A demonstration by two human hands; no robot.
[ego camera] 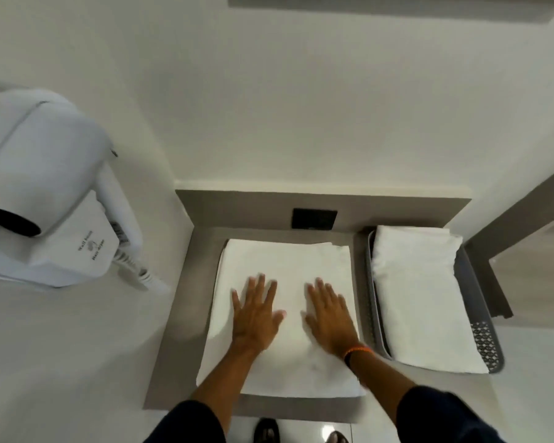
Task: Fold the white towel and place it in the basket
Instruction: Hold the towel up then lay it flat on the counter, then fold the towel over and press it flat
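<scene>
A white towel lies folded into a flat rectangle on the grey counter. My left hand rests palm down on its left half, fingers spread. My right hand, with an orange band at the wrist, lies flat on the right half, also spread. Neither hand grips the cloth. To the right stands a grey basket with a perforated rim, and another folded white towel lies inside it.
A white wall-mounted hair dryer with a coiled cord juts out at the left. A black socket plate sits on the grey back panel behind the towel. A grey beam slants at the right. My shoes show below the counter's front edge.
</scene>
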